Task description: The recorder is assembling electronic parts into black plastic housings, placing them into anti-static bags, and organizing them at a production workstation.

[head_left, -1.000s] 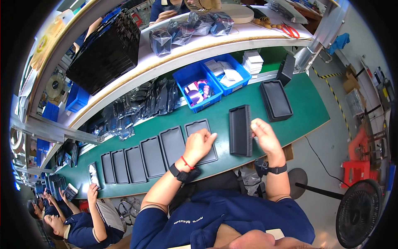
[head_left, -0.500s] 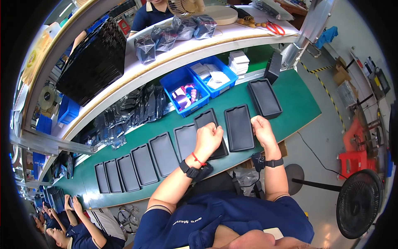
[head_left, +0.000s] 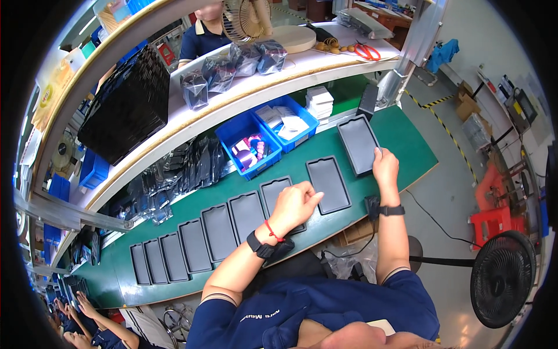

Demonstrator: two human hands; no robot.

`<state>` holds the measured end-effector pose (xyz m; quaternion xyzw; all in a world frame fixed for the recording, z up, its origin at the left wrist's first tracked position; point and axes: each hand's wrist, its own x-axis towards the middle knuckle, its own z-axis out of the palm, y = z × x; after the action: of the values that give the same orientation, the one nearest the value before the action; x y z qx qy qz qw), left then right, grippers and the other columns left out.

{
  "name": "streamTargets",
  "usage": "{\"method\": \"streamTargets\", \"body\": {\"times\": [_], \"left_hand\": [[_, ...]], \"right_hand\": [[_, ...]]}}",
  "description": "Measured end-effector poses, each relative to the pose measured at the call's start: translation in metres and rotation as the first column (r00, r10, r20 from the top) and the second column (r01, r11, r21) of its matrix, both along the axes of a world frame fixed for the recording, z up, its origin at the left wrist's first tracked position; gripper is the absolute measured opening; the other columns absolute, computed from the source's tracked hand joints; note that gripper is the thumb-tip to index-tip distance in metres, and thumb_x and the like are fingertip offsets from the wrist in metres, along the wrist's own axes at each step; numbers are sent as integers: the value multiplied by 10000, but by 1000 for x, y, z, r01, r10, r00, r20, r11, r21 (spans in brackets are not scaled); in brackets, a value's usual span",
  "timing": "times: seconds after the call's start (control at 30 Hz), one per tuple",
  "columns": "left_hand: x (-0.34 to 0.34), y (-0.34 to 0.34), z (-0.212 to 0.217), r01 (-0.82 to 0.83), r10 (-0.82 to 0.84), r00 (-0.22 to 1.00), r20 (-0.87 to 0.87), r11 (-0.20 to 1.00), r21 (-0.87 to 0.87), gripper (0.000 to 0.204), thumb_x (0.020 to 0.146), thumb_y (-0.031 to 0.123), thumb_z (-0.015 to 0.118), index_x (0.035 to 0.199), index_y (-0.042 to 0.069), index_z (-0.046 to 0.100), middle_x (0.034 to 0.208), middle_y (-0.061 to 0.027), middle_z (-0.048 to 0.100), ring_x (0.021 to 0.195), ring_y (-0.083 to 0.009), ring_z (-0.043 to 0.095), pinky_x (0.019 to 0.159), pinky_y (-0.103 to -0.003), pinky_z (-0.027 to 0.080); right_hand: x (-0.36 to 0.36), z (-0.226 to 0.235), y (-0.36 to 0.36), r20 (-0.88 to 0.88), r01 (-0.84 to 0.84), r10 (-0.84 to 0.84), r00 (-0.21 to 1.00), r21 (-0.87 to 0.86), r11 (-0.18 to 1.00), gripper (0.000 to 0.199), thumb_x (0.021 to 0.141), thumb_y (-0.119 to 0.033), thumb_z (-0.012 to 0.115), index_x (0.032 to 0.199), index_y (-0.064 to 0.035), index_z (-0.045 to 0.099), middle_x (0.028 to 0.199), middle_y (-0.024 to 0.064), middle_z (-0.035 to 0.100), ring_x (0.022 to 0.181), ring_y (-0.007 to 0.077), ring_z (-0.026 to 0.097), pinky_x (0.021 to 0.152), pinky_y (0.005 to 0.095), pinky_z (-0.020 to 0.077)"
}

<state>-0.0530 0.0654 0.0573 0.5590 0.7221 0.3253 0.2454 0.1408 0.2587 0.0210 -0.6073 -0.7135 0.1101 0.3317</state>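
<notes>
My right hand pinches the right edge of a black rectangular tray on top of the stack at the right of the bench. My left hand is loosely closed, with nothing visible in it. It hovers over a black tray and partly covers it. Between my hands lies a single shallow tray, touched by neither. Further left, several more trays lie in a slanting row along the green bench.
Behind the trays stand two blue bins, one holding colourful pieces, the other white packets. Bagged dark items are heaped to their left. White boxes are piled under the shelf. A black fan stands at right; co-workers sit lower left.
My right hand has moved from beside the single tray to the stack, gripping its top tray's edge. My left hand stays closed over the row. The whole view has shifted slightly.
</notes>
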Motion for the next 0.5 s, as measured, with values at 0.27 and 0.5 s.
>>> {"method": "streamTargets", "body": {"times": [0.27,0.5], "left_hand": [[34,92,-35,103,-45,669,742,994,-33,341,866,370,592,908,44,504,753,-29,572,609,-84,537,484,-217,450],[51,108,-32,10,55,646,761,997,-81,303,817,293,661,773,47,489,649,-36,552,539,-96,510,434,-229,411]], "right_hand": [[-21,15,-72,-34,-469,482,875,184,864,675,648,-123,698,1261,16,452,1144,223,493,1064,365,467,930,418,375],[-2,-2,-38,-687,-442,285,668,-58,895,192,772,-100,674,895,22,590,797,75,620,732,118,565,680,247,453]]}}
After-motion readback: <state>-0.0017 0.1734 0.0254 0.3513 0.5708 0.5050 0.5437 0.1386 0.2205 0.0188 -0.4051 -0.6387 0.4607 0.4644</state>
